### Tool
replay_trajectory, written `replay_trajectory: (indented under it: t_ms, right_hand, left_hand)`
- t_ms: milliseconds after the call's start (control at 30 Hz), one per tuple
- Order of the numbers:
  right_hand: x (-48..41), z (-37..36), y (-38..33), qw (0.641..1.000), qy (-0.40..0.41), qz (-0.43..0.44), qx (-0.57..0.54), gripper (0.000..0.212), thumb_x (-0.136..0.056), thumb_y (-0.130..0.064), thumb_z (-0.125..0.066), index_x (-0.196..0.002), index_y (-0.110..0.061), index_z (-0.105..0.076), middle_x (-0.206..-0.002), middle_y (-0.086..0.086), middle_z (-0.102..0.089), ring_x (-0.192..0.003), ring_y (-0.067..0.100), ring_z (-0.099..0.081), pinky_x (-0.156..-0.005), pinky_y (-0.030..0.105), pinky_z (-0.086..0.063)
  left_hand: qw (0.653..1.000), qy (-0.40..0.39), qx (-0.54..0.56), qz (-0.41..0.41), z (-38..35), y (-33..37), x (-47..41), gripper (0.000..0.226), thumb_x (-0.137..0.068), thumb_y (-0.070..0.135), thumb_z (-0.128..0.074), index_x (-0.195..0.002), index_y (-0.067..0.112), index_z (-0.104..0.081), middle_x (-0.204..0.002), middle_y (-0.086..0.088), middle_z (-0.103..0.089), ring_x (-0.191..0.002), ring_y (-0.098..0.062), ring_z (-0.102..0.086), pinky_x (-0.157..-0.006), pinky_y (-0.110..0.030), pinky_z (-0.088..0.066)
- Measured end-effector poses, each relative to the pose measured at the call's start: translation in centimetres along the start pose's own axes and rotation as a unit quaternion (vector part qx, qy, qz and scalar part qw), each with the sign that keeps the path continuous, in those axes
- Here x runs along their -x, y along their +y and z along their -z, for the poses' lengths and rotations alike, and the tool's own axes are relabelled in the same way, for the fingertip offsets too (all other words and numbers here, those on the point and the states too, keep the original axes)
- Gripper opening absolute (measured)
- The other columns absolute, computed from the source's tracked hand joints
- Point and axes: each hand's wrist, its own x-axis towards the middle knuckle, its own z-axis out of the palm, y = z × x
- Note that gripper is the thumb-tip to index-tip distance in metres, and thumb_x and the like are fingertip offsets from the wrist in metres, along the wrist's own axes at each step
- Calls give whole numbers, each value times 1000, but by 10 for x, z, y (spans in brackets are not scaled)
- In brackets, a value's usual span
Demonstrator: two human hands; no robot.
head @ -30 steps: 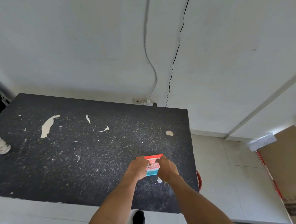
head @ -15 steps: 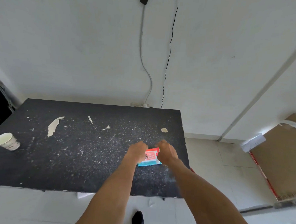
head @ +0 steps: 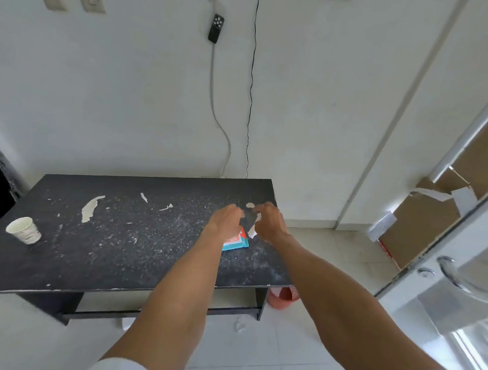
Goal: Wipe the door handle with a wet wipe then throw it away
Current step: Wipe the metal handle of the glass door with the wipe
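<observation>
Paper cup (head: 24,230): standing upright near the table's left end, well apart from the hands.
Black table (head: 120,252): carrying cup and packet, its top flaking.
Left hand (head: 225,219): hovering over the packet with fingers curling; I cannot tell whether it is pinching anything.
Wipe packet (head: 236,242): lying flat, partly hidden under the left wrist.
Wet wipe (head: 252,231): dangling from the right hand, just above the packet.
Right hand (head: 270,223): pinching the wipe.
Red bin (head: 283,297): sitting beneath the table's right end.
Door handle (head: 464,280): waiting unwiped, far right.
Risk: the light pinch is probably inviting a slip, and the wipe would be landing on the gritty tabletop and picking up dirt.
</observation>
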Motion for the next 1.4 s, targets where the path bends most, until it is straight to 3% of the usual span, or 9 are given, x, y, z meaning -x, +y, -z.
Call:
replay_trajectory:
  t_ms: [267,567,767,867,1200,1400]
  right_hand:
    - [41,48,-30,996,86,5,-20,39,-83,3,-64,-120,-9,-64,-124,12,-58,-110,32,-59,-90,35,-53]
    - [86,93,-62,985,168,8,-27,36,-85,1,-56,-119,-9,-64,-122,16,-60,-111,33,-59,-93,36,-50]
    - [108,126,-64,976,215,-6,-29,33,-88,-6,-54,-120,-10,-63,-118,16,-60,-106,32,-60,-85,32,-49]
    - [116,145,-58,971,234,-18,-49,32,-89,-7,-54,-119,-12,-63,-118,13,-60,-100,30,-62,-78,31,-52]
    - [171,240,5,928,352,-63,-104,28,-87,-12,-57,-113,-13,-67,-101,12,-70,-81,23,-66,-63,20,-44]
    - [216,301,63,904,409,-85,-91,34,-79,-5,-53,-109,-11,-68,-86,11,-74,-80,24,-67,-73,24,-51]
  left_hand:
    - [995,63,-61,-47,51,5,41,47,-93,18,-65,-138,16,-52,-138,-11,-52,-122,-30,-56,-101,-40,-47]
    - [986,121,-103,-40,98,-21,95,39,-93,14,-62,-131,10,-55,-125,-12,-56,-111,-29,-59,-92,-38,-49]
    - [982,146,-111,-40,128,-16,115,33,-91,9,-60,-123,6,-55,-122,-15,-54,-109,-31,-57,-90,-41,-46]
    - [981,157,-94,-59,138,-1,116,40,-91,9,-59,-130,5,-53,-125,-16,-53,-111,-33,-57,-92,-42,-47]
    - [968,182,-36,-171,151,131,110,48,-94,9,-54,-141,7,-45,-135,-15,-48,-120,-33,-51,-97,-41,-43]
    - [959,177,68,-209,138,232,115,50,-93,13,-57,-142,11,-47,-135,-13,-49,-124,-32,-49,-99,-40,-42]
